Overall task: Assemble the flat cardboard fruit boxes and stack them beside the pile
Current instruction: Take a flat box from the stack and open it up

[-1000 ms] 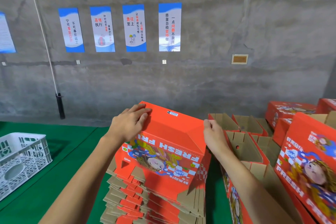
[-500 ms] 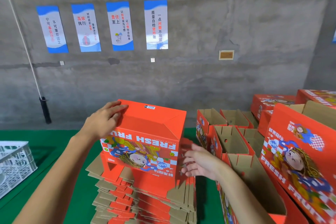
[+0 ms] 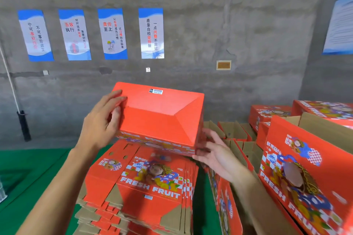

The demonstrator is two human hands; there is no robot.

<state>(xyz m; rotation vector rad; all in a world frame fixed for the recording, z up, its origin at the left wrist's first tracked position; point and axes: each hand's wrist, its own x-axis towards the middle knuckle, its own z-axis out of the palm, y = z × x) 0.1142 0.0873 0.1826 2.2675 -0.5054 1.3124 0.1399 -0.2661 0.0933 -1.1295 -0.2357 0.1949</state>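
I hold an assembled red fruit box (image 3: 158,118) bottom side up above the pile of flat red boxes (image 3: 141,187). My left hand (image 3: 103,122) grips its left end, thumb on the side and fingers over the top edge. My right hand (image 3: 212,150) holds the box's lower right corner, fingers spread under it. The box's folded base with a small white label faces me. The printed "FRESH FRUIT" face of the top flat box lies below it.
Assembled open boxes (image 3: 235,131) stand in rows to the right, with larger red boxes (image 3: 305,173) at the near right. A grey concrete wall (image 3: 248,25) with blue posters rises behind. Green floor (image 3: 28,173) lies to the left, with a black-ended pole (image 3: 23,126) against the wall.
The box has been lifted off the pile and raised. My right hand dropped from the box's right end to its lower right corner. The view has swung a little to the right.
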